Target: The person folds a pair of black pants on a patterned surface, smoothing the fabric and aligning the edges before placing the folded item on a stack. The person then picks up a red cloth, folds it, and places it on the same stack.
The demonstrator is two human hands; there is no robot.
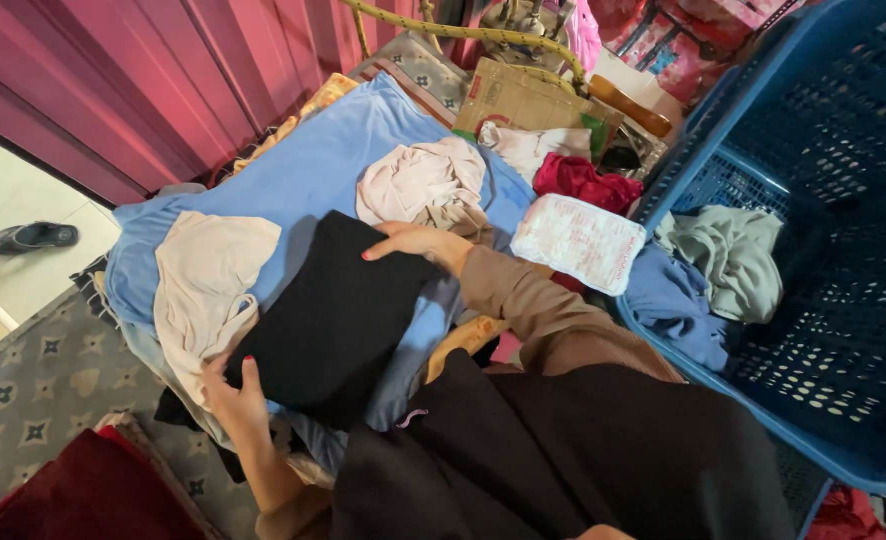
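Observation:
A folded black garment (338,310) lies on a spread light blue cloth (303,165). My left hand (235,398) grips the near left corner of the black garment, thumb on top. My right hand (418,242) rests flat on its far right corner, fingers together. A beige garment (208,280) lies folded just left of the black one. A crumpled pale pink garment (423,180) sits beyond my right hand. More black cloth (563,450) drapes over my lap at the bottom.
A blue plastic laundry basket (823,130) lies tilted on the right, holding grey-green and blue clothes (728,260). A white printed packet (578,242) and a red cloth (583,182) sit beside it. A sandal (33,237) lies on the floor at left; a dark red cloth (83,490) lies bottom left.

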